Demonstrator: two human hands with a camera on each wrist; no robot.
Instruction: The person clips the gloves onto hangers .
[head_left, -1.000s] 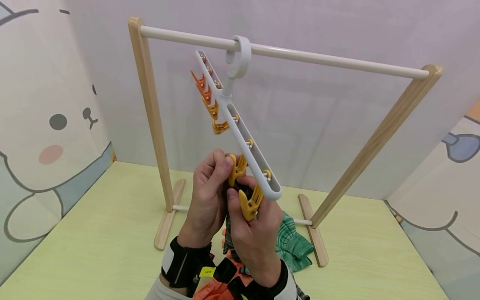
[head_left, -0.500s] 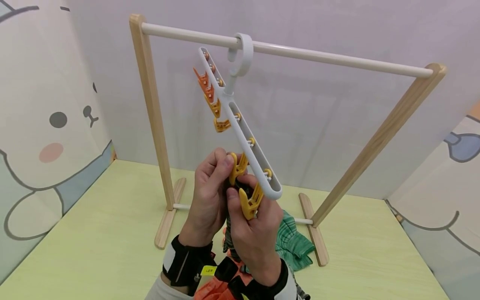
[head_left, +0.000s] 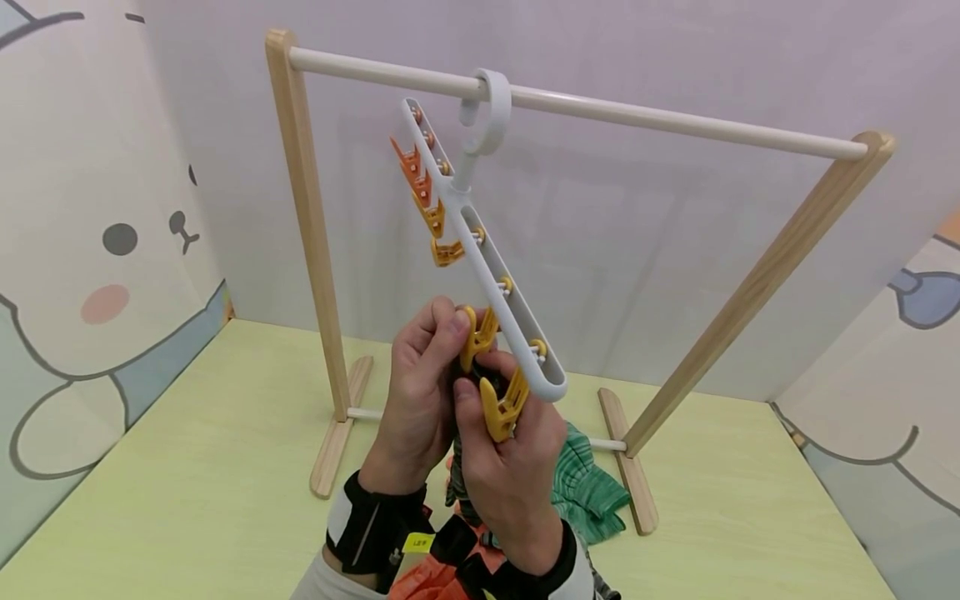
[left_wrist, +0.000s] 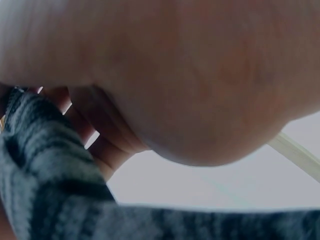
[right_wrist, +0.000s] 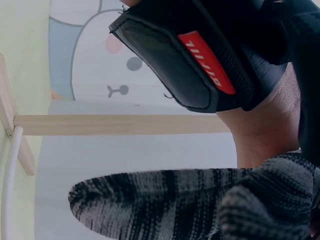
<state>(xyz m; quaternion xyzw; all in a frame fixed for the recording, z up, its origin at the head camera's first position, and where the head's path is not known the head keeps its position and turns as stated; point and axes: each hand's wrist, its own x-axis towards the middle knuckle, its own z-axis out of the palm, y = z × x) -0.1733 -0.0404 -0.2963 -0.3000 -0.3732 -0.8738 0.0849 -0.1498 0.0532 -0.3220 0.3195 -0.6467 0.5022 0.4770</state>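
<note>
My left hand (head_left: 422, 367) pinches a yellow clip (head_left: 471, 343) that hangs from the light grey clip hanger (head_left: 495, 304). Beside it, my right hand (head_left: 512, 487) holds the top of a black-and-grey striped sock (head_left: 463, 492) between thumb and fingers, just under that clip. The end clip (head_left: 493, 417), also yellow, lies against the right hand. In the right wrist view the sock (right_wrist: 160, 202) dangles with its toe at the left. Its fabric (left_wrist: 50, 145) shows close up in the left wrist view, where the fingertips are mostly hidden.
A wooden rack with a white top rod (head_left: 637, 115) carries the hanger by its hook (head_left: 495, 117). Orange and yellow clips (head_left: 420, 183) hang from the hanger's far half. Green socks (head_left: 588, 487) and orange fabric (head_left: 431, 579) lie on the yellow-green table (head_left: 225, 467).
The head view shifts slightly. Both hands stay in almost the same place, at the clip and the sock.
</note>
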